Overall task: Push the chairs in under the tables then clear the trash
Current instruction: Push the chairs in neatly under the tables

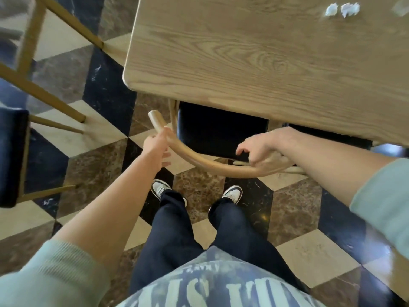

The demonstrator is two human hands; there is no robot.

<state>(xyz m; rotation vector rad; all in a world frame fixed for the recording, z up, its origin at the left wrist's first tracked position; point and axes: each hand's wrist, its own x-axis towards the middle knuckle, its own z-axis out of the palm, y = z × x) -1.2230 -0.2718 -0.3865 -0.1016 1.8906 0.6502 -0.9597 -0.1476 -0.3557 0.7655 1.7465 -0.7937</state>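
Two hands rest on the curved wooden back rail (pixel 194 161) of a chair whose dark seat (pixel 221 129) lies partly under the near edge of the desk (pixel 243 63). The left hand (pixel 155 149) wraps the rail toward its left end, its grip closed around the wood. The right hand (pixel 263 151) lies on top of the rail farther right, palm pressing down with the fingers (pixel 243 149) loosely spread, a wide grip that does not close on the rail. Near the desk's far right edge lie two crumpled white scraps of trash (pixel 342 9), side by side and well apart from the hands. At left, a second chair with a dark seat (pixel 11 156) and slim golden legs (pixel 44 94) stands on the chequered floor (pixel 88 165), apart from the desk. Both feet (pixel 232 193) stand just behind the rail.
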